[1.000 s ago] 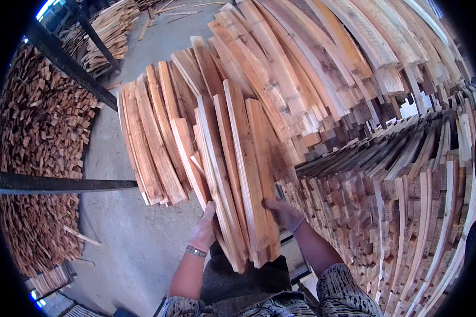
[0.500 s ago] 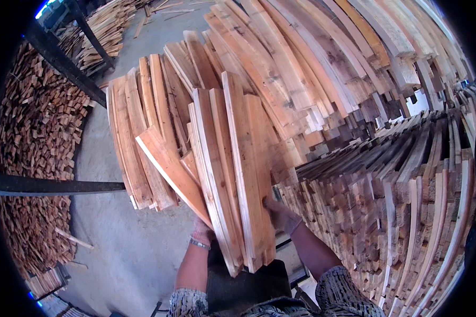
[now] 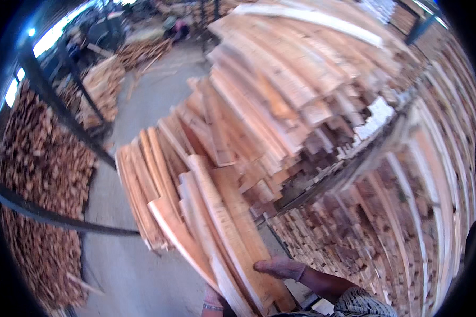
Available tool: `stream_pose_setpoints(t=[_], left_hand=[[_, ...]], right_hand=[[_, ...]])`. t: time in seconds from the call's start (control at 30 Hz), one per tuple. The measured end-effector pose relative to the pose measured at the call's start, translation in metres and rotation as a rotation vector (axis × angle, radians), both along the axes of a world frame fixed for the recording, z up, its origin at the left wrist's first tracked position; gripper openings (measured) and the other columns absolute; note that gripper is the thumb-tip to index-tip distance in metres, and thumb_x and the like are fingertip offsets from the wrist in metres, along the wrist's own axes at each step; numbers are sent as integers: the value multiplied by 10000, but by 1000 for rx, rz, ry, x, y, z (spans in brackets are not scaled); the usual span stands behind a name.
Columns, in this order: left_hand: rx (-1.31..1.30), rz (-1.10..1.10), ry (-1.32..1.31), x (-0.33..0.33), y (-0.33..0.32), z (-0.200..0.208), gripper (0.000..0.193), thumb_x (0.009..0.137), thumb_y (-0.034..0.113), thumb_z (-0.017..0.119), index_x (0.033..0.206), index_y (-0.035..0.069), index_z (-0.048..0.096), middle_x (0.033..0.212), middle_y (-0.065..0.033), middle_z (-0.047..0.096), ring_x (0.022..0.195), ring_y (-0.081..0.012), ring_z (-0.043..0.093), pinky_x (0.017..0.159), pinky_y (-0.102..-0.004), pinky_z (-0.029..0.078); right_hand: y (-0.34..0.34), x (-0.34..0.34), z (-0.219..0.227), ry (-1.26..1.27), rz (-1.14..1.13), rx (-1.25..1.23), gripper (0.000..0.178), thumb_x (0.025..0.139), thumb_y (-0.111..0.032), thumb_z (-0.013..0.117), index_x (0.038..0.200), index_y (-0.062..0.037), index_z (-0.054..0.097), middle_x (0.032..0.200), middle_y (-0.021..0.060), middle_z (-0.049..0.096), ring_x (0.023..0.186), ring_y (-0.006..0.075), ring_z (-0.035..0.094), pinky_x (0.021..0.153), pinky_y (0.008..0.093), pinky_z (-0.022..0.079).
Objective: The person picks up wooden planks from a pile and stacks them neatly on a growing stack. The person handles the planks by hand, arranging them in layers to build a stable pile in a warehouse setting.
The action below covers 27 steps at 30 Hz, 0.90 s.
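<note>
held boards [image 3: 242, 222]: fanned, between hands | right hand [image 3: 280, 267]: pinching their right edge, thumb on top | left hand [image 3: 212, 299]: mostly hidden, grip can't tell | risk: leftmost board [image 3: 181, 239] splays outward, may slip floorward if left-side support slackens

Before me, boards [image 3: 231, 232] lie between my left hand [image 3: 212, 298] and my right hand [image 3: 280, 267]. Beyond them a pile [image 3: 285, 68] runs ahead and off to the right. A stack [image 3: 354, 227] stands to the right of my right hand, beside the pile. On my left, past the floor [image 3: 111, 269], lies a heap [image 3: 42, 179], a bar [image 3: 79, 225] crossing in front of it
</note>
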<state>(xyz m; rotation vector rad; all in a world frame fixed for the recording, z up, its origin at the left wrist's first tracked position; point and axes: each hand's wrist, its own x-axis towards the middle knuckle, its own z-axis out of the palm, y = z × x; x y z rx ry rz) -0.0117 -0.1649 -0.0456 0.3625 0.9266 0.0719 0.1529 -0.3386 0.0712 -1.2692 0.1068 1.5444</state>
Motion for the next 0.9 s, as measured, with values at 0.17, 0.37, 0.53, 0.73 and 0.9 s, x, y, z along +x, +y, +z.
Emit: stream_pose_setpoints(t=[0.17, 0.37, 0.53, 0.73, 0.9], left_hand=[[160, -245, -170, 83, -12, 136, 667, 931, 521, 587, 1427, 89, 476, 1301, -137, 602, 1186, -250, 581, 1018, -428, 488], [367, -610, -471, 175, -79, 349, 668, 927, 521, 595, 1421, 87, 481, 1292, -141, 606, 1182, -250, 583, 1018, -425, 488], [438, -916, -741, 222, -181, 501, 668, 923, 521, 601, 1417, 85, 486, 1285, -145, 610, 1179, -250, 585, 1019, -424, 487], [432, -1159, -992, 228, -326, 628, 669, 919, 521, 609, 1411, 82, 492, 1277, -149, 614, 1175, -249, 588, 1020, -421, 486], [399, -1313, -1067, 227, -453, 685, 670, 916, 520, 615, 1406, 80, 496, 1270, -152, 618, 1171, -249, 590, 1020, -420, 485]], right_hand=[[-16, 17, 120, -253, -66, 331, 1000, 811, -315, 818, 1532, -18, 192, 1410, 92, 475, 1250, 175, 464, 1052, 315, 411], [-81, 24, 264, -689, -258, 640, 1008, 792, -310, 842, 1544, -69, 216, 1447, 103, 448, 1311, 168, 396, 1085, 335, 374], [-168, 8, 374, -891, -648, 734, 1076, 761, -370, 856, 1543, -37, 196, 1476, 110, 418, 1357, 200, 363, 1136, 366, 308], [-305, -46, 480, -1066, -977, 569, 872, 879, -391, 739, 1512, -14, 272, 1405, 125, 516, 1273, 184, 480, 1077, 336, 402], [-449, -102, 564, -953, -1090, 323, 591, 963, -421, 609, 1352, 14, 514, 1252, 125, 640, 1077, 188, 650, 938, 344, 534]])
